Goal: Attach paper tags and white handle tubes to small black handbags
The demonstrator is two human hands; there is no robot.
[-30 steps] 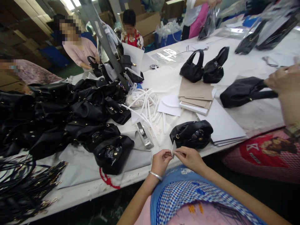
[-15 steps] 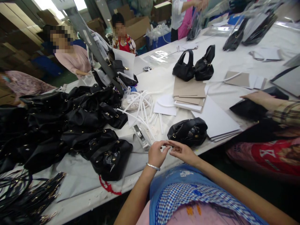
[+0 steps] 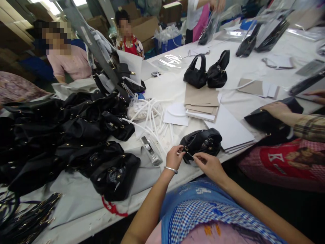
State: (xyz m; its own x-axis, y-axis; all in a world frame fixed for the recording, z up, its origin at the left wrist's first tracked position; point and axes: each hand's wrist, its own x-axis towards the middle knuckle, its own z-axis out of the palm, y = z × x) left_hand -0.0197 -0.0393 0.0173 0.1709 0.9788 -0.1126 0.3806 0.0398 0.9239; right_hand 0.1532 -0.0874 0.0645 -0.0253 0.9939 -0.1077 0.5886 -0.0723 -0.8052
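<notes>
A small black handbag [image 3: 201,144] with gold fittings lies on the near edge of the table, its handle folded over the top. My left hand [image 3: 174,158], with a silver bangle at the wrist, is pinched at the bag's left end beside a gold ring. Opposite it, at the front of the bag, my right hand [image 3: 208,166] pinches too. A thin pale strand [image 3: 189,155] runs between the fingertips of both hands. Its exact kind is too small to make out.
Heaped black handbags [image 3: 76,122] and straps [image 3: 33,217] cover the left side. A tape dispenser [image 3: 151,150], white tubes [image 3: 152,118] and card sheets [image 3: 200,98] lie ahead. At right, a co-worker's hand [image 3: 276,110] rests on another black bag.
My hands have moved up from below the bag to its front left and drawn apart. A thin strand now shows between them. At right, a second co-worker hand has appeared.
</notes>
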